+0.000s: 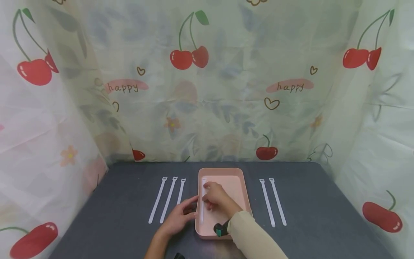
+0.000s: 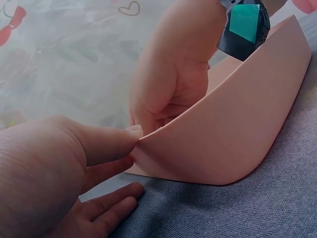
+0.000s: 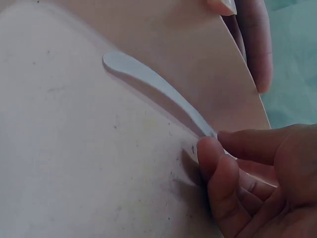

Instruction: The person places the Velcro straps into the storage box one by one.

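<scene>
A shallow pink tray (image 1: 231, 205) stands lengthwise on the dark table. Inside, along its left wall, lies a white cable tie (image 1: 202, 212) with a slotted head at the far end. My right hand (image 1: 217, 197) reaches into the tray and pinches this tie between thumb and fingertips. In the right wrist view, the tie's rounded tail (image 3: 121, 63) bows up slightly beside the wall. My left hand (image 1: 179, 218) is at the tray's left side, its fingers extended. The left wrist view shows one fingertip (image 2: 132, 131) on the rim, with the other fingers lower, outside the wall.
Three white cable ties (image 1: 169, 199) lie left of the tray, the nearest partly behind the left hand. Two more cable ties (image 1: 273, 203) lie to its right. A cherry-print curtain (image 1: 223, 118) encloses the back and sides of the dark table (image 1: 307, 205).
</scene>
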The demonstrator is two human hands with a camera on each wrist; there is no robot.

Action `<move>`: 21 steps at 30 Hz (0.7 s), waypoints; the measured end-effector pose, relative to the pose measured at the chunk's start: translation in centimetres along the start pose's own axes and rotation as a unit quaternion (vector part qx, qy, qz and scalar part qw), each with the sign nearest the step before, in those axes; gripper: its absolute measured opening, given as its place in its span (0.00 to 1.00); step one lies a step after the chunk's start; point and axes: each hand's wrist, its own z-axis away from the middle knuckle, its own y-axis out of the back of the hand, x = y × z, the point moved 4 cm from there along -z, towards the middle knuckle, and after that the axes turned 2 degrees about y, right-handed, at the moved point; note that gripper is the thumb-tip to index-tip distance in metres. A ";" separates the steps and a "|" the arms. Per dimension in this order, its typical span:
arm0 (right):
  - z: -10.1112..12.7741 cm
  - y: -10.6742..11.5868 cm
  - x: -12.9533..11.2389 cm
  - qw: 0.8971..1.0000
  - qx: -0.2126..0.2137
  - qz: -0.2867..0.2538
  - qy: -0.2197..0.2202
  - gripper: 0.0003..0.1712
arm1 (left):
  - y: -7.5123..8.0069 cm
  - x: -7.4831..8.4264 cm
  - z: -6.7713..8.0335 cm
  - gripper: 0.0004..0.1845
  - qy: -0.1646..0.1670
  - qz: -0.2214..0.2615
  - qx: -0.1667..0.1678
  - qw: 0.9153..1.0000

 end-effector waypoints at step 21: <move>1.4 2.1 -0.1 0.998 -0.020 -0.013 0.055 0.27 | -0.1 -0.3 -0.1 0.31 0.001 0.003 0.007 1.000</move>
